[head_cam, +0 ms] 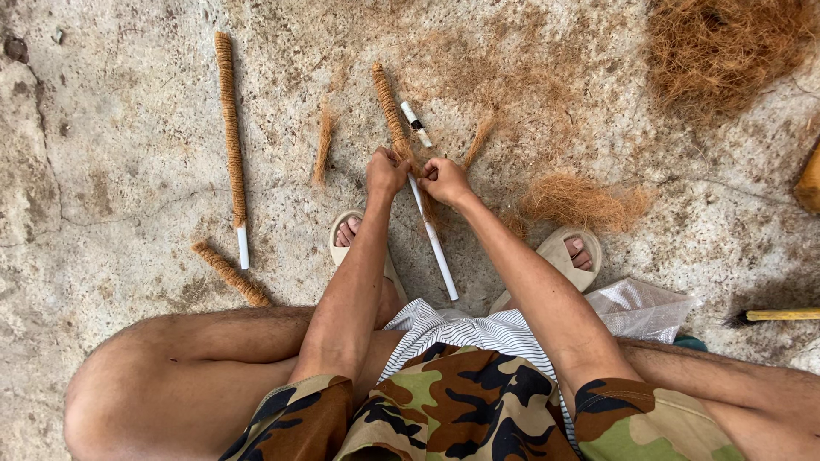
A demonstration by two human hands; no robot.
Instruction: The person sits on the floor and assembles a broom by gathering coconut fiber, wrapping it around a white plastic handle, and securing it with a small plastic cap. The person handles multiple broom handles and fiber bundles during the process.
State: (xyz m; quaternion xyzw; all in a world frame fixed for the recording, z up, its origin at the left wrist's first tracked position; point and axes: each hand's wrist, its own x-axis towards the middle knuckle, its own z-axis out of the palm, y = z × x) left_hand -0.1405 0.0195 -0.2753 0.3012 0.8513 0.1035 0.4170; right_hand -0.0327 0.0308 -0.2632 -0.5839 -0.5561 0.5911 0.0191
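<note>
- A finished fibre-wrapped stick (231,128) lies on the concrete floor (111,171).
- The left hand (386,171) and right hand (444,179) both grip a white pipe (434,243), its upper half wound in brown fibre, between the sandals.
- A clear plastic bag (636,307) lies crumpled; contents unclear.

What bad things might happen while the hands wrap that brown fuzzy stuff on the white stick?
The left hand and right hand grip the half-wrapped white pipe right where the coir wrapping ends; a loosened grip might let it unwind. The pipe's lower end sits between bare toes in sandals, so it might poke them. The coarse fibre may also scratch bare fingers.
</note>
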